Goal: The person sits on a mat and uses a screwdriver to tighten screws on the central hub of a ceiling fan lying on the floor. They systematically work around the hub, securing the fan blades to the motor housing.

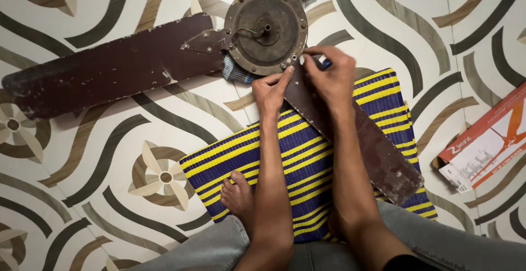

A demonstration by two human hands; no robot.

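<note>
Hiding a blue tool, right hand (331,76) grips fan blade (356,139).

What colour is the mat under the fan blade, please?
The mat is woven in blue and yellow stripes, seen in the head view.

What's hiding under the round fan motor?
A blue checked cloth pokes out from under the round motor, lying on the patterned floor tiles. How far the cloth reaches beneath is covered by the motor.
</note>
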